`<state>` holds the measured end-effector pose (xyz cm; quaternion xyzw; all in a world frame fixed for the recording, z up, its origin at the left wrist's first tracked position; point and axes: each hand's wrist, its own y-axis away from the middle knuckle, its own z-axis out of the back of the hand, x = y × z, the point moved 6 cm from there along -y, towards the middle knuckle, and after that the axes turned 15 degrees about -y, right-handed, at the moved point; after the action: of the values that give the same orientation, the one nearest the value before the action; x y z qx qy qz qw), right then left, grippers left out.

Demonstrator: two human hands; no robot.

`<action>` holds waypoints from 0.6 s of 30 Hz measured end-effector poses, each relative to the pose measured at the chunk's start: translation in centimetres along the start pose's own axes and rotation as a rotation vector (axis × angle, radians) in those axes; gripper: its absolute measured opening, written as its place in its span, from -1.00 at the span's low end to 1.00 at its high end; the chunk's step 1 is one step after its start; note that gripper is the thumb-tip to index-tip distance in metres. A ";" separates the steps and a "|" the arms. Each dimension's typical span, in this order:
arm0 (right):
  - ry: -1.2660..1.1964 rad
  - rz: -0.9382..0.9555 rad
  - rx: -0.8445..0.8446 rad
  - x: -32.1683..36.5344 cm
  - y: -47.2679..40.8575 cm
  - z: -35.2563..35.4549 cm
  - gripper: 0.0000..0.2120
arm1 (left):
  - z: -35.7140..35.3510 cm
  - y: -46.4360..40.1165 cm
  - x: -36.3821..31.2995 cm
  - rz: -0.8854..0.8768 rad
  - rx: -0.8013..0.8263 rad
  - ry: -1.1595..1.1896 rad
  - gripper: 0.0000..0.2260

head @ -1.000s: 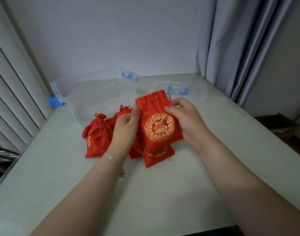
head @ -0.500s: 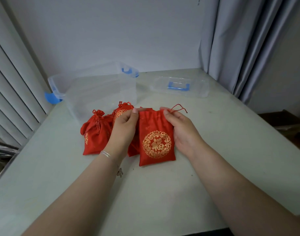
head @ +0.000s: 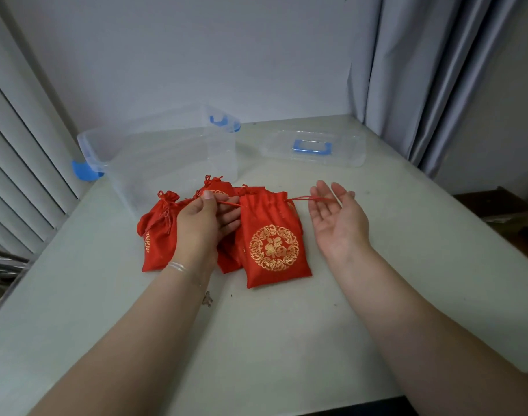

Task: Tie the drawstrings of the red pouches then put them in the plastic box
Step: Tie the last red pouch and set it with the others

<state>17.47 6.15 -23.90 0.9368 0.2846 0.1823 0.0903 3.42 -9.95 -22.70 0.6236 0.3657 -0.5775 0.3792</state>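
A red pouch with a gold emblem lies flat on the table in front of me, its mouth gathered. My left hand pinches its left drawstring. My right hand is palm up with fingers spread, and the right drawstring runs taut across its fingers. A tied pouch lies to the left, and further red pouches sit partly hidden behind my left hand. The clear plastic box with blue clips stands behind them with nothing visible inside.
The box's clear lid with a blue handle lies at the back right of the pale table. A wall is behind, a grey curtain hangs at the right, and blinds are at the left. A bracelet is on my left wrist.
The pouch went from held up to lying flat on the table. Both hands moved from its top corners out to the drawstrings, and the mouth is now drawn in.
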 end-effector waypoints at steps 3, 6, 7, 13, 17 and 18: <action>-0.075 0.030 -0.031 1.0 -0.3 -0.1 -0.69 | 0.8 -0.2 -0.1 0.021 -0.090 -0.002 -0.70; -0.041 -0.016 -0.010 0.7 -0.4 -0.1 -0.68 | 0.9 -0.1 -0.1 0.032 -0.118 -0.025 -0.70; 0.036 -0.018 0.015 0.4 -0.4 -0.2 -0.69 | 0.7 0.0 -0.1 0.031 -0.112 -0.028 -0.70; 0.913 0.436 0.582 0.7 1.1 -4.2 -0.77 | -0.4 0.4 -0.6 -0.004 0.022 -0.007 -0.70; 1.455 0.254 0.795 -2.6 1.6 -3.6 -0.74 | -1.0 0.7 -0.9 -0.024 0.099 0.018 -0.71; 1.522 0.245 0.789 -2.8 1.5 -3.4 -0.75 | -1.0 0.8 -1.0 -0.027 0.096 0.023 -0.71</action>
<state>14.74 3.56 -21.22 0.5470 0.2072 0.6562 -0.4767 4.45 -9.45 -21.61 0.6426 0.3503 -0.5924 0.3368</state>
